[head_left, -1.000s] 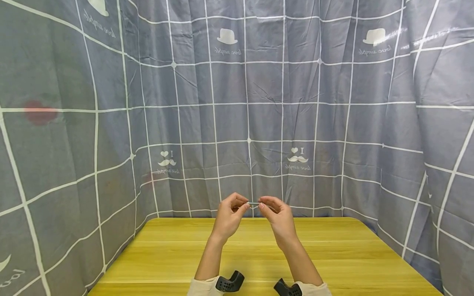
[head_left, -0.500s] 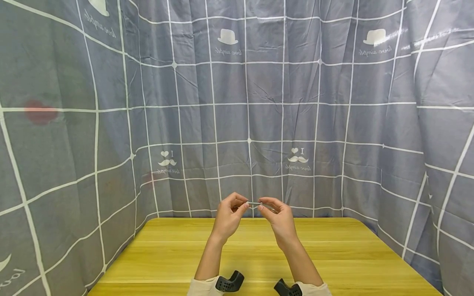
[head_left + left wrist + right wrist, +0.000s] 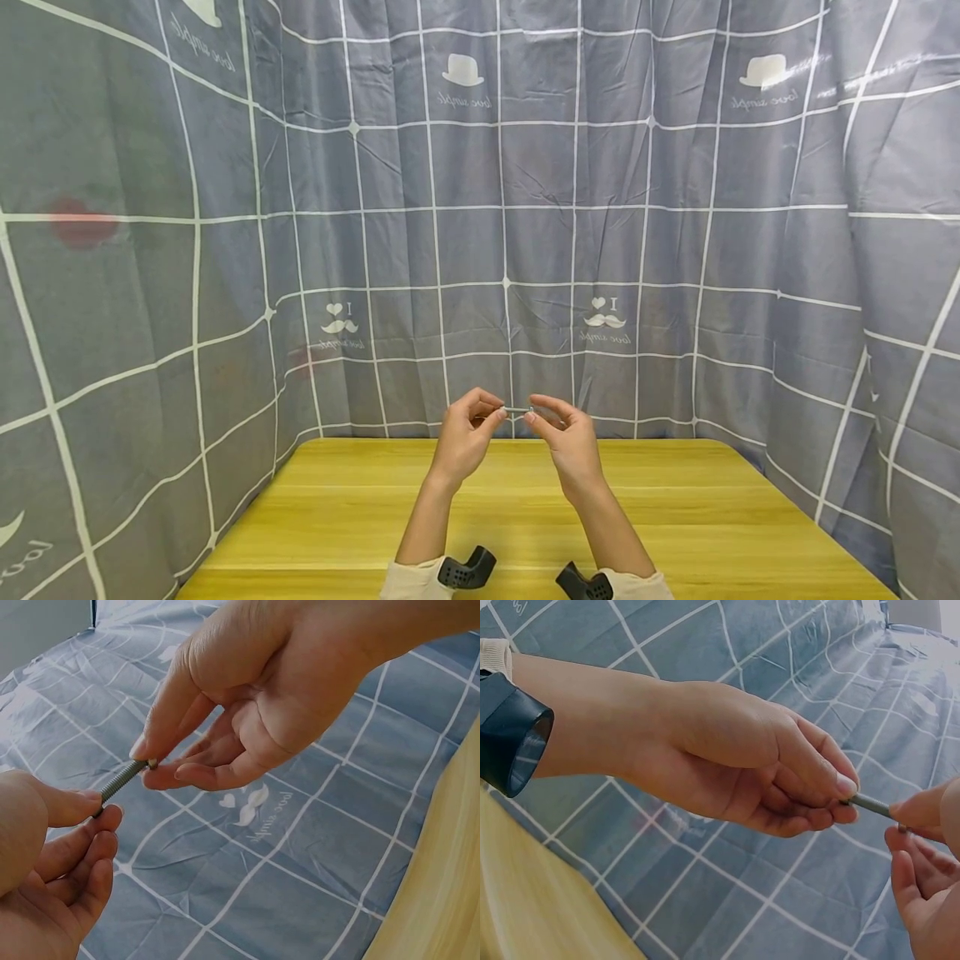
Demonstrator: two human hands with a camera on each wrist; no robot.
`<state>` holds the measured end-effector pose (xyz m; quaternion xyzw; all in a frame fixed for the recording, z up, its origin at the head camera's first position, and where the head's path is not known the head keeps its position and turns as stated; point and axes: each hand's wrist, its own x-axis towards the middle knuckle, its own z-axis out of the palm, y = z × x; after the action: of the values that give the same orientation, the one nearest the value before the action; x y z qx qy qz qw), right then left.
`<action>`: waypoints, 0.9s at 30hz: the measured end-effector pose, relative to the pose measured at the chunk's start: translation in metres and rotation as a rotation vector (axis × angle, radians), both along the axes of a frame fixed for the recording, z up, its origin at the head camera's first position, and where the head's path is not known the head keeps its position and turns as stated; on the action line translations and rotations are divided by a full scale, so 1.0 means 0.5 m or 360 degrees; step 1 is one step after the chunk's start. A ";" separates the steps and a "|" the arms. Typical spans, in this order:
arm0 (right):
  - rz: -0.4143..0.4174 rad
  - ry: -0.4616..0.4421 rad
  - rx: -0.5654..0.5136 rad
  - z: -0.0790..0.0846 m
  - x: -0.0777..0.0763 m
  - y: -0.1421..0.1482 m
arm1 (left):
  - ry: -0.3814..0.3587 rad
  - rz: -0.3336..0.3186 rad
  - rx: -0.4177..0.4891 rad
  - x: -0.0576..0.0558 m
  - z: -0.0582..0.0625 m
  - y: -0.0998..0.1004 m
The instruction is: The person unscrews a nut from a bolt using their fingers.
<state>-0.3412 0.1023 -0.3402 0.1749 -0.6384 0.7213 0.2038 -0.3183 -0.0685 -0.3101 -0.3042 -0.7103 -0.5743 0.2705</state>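
A thin grey threaded bolt (image 3: 516, 409) is held roughly level between both hands, above the table's far edge. My left hand (image 3: 463, 437) pinches its left end between thumb and fingers, as the left wrist view shows with the ridged shaft (image 3: 120, 782) in full sight. At the other end, thumb and fingertips of my right hand (image 3: 572, 446) close lightly about a small end piece, mostly covered; whether it is a nut or the bolt's head I cannot tell. In the right wrist view the left hand (image 3: 735, 754) comes from the left and the right hand (image 3: 934, 862) from the right.
Below the hands lies a yellow wood-grain table (image 3: 360, 517). A grey-blue checked curtain (image 3: 465, 250) hangs behind it and along both sides. Black camera mounts, such as the left one (image 3: 467, 568), sit at both sleeve cuffs.
My right fingertips have parted a little and shifted slightly right, so more of the bolt's right end shows. The left hand keeps its pinch in nearly the same place.
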 end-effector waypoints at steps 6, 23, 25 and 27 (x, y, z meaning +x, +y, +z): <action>0.0007 -0.0037 0.0033 0.003 0.001 0.000 | -0.0014 0.0011 -0.0003 -0.002 0.001 -0.001; 0.0023 0.0034 -0.0042 0.001 0.000 -0.001 | -0.0010 -0.0002 -0.0024 -0.001 0.002 -0.001; 0.0000 0.0018 -0.0028 0.002 0.001 -0.001 | -0.0010 -0.0004 -0.0027 -0.002 0.001 -0.001; -0.0018 0.0000 -0.0008 0.002 0.002 -0.001 | -0.0011 -0.0002 -0.0027 -0.002 0.001 -0.001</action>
<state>-0.3400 0.1017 -0.3390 0.1709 -0.6376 0.7217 0.2082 -0.3193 -0.0688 -0.3098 -0.3049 -0.7160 -0.5694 0.2650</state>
